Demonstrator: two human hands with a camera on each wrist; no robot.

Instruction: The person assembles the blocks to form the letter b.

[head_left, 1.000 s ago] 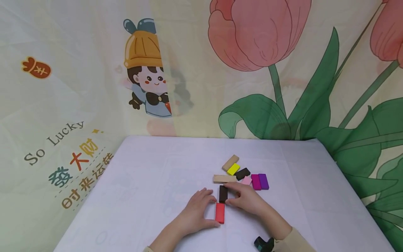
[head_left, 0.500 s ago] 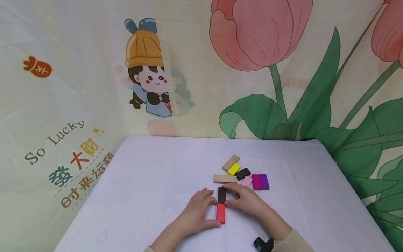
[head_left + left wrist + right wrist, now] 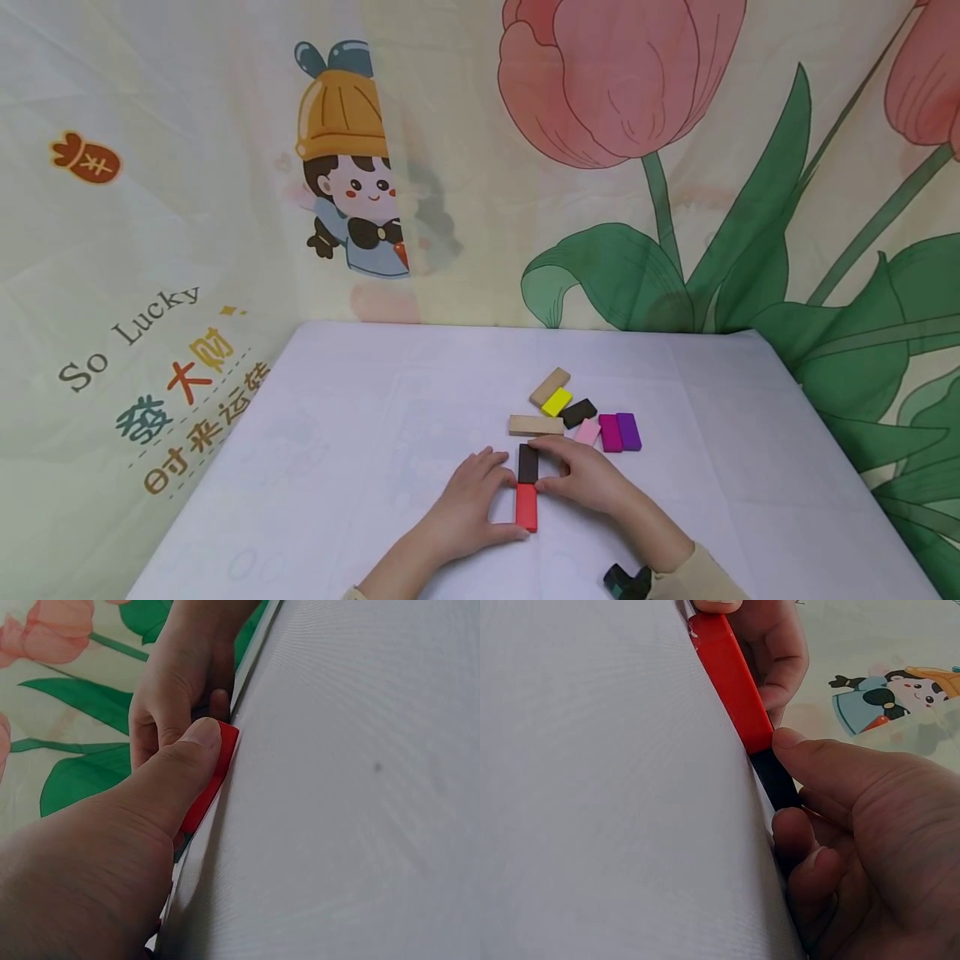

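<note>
On the white bench point(image 3: 360, 467), the left hand point(image 3: 471, 502) pinches the flat red wooden block point(image 3: 526, 507); the right hand point(image 3: 587, 475) has its fingers clamped on the dark brown wooden block point(image 3: 528, 463), seemingly squaring them end to end.

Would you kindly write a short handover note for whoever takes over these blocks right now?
Left hand: pinches the red block.
Right hand: pinches the dark brown block.
Both blocks lie flat on the white table, end to end in one line, red nearer the person.
Done: those two are joined.
Left: the loose wood, yellow, black, pink, magenta and purple blocks just beyond, probably to be added.
</note>
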